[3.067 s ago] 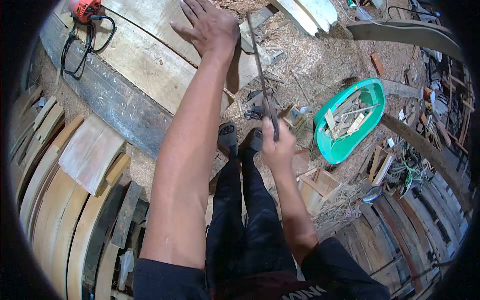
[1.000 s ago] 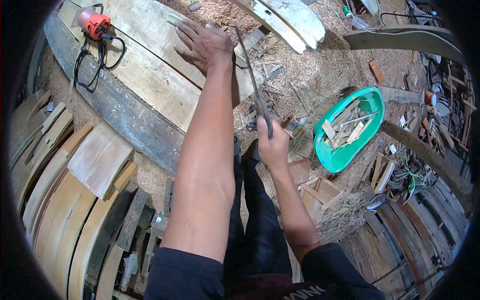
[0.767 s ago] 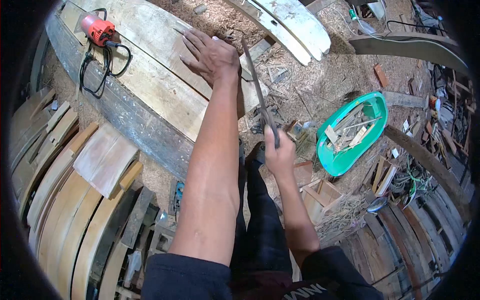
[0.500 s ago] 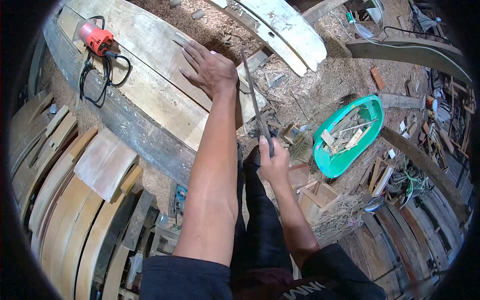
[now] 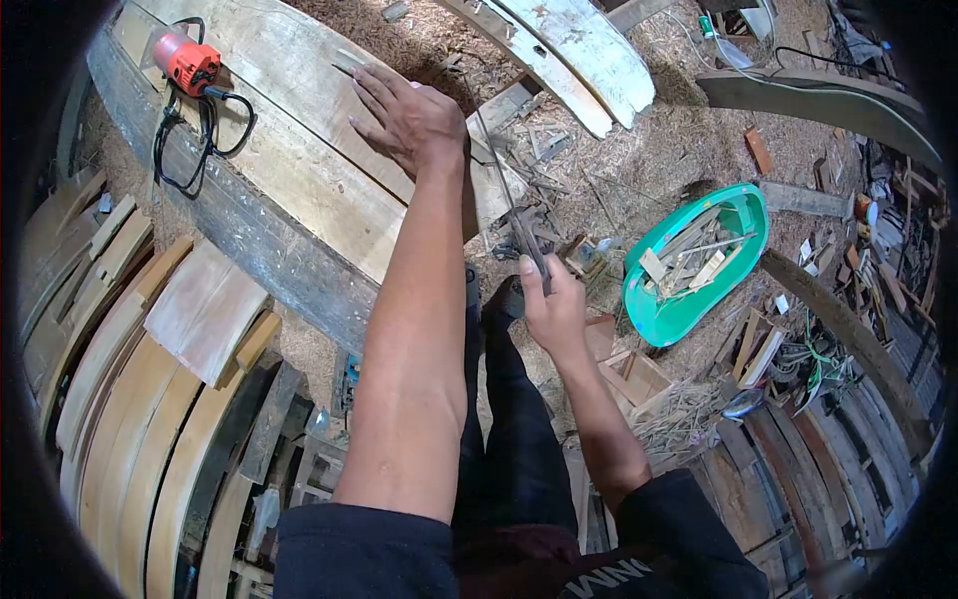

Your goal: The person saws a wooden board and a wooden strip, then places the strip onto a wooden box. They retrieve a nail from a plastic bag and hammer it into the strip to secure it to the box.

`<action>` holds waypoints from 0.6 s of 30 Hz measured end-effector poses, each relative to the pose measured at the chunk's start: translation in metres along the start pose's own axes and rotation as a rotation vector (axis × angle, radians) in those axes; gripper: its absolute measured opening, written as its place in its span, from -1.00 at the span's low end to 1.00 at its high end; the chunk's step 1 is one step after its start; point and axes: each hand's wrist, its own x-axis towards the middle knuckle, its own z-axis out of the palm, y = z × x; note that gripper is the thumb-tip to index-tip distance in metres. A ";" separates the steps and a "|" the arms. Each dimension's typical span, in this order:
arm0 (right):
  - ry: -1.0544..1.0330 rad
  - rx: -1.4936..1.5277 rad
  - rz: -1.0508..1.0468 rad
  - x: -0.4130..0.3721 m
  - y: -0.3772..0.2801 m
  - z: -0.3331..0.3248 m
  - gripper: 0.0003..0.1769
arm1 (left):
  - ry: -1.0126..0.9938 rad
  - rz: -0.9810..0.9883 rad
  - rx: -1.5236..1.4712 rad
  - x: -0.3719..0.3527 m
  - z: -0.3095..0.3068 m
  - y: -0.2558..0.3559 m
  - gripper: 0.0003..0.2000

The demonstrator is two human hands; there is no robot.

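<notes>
My left hand (image 5: 414, 125) lies flat on the pale wooden planks (image 5: 299, 170), fingers stretched out and a little apart. Just beyond its fingertips is a narrow dark slit or mark in the wood. In my right hand (image 5: 554, 304) is a long, thin-bladed hand tool (image 5: 524, 235), its dark handle wrapped by my fingers with the thumb along it. The blade points up and away, close to the end of the planks. Seen nearly edge-on, the tool does not show its exact kind.
A red power tool (image 5: 190, 65) with a black cord rests on the planks at left. To the right stands a green tub (image 5: 639, 317) holding wood scraps. Curved timbers (image 5: 130, 439) are stacked at lower left. Another weathered plank (image 5: 589, 50) lies ahead, with shavings around it.
The view has shifted slightly. My left hand stays flat on the planks. The blade in my right hand has turned more edge-on, and that hand sits slightly higher and farther right.
</notes>
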 end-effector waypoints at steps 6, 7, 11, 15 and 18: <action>0.045 0.063 0.036 -0.044 0.019 -0.005 -0.65 | 0.014 0.002 0.023 0.000 -0.003 0.001 -0.34; 0.043 0.066 0.049 -0.048 0.023 -0.005 -0.65 | 0.012 0.005 0.027 0.000 -0.003 0.001 -0.35; 0.006 0.183 0.144 -0.057 0.038 -0.003 -0.57 | 0.048 0.018 0.009 0.000 0.001 -0.001 -0.33; -0.114 0.751 0.229 -0.059 0.059 0.004 -0.48 | 0.079 0.057 -0.002 -0.002 0.002 -0.005 -0.34; -0.147 0.996 0.252 -0.058 0.061 0.005 -0.46 | 0.112 0.073 -0.027 -0.002 0.009 -0.007 -0.34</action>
